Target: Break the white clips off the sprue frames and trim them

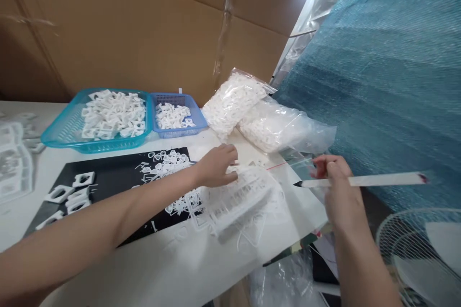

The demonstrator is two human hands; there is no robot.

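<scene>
My left hand is over a pile of white plastic lattice frames, thumb and bent fingers apart; whether it touches them I cannot tell. My right hand, at the table's right edge, is closed around a white pen-like stick with a black pointed tip and a dark red end. Near its fingertips is a clear plastic bag with a thin red line; whether they pinch it is unclear. Small white plastic scraps lie beneath my left forearm on a black mat.
A teal basket and a blue basket hold white plastic parts. Two filled clear bags lean together behind the frames. Larger white pieces lie on the mat's left. Cardboard stands behind; a wire fan guard is at lower right.
</scene>
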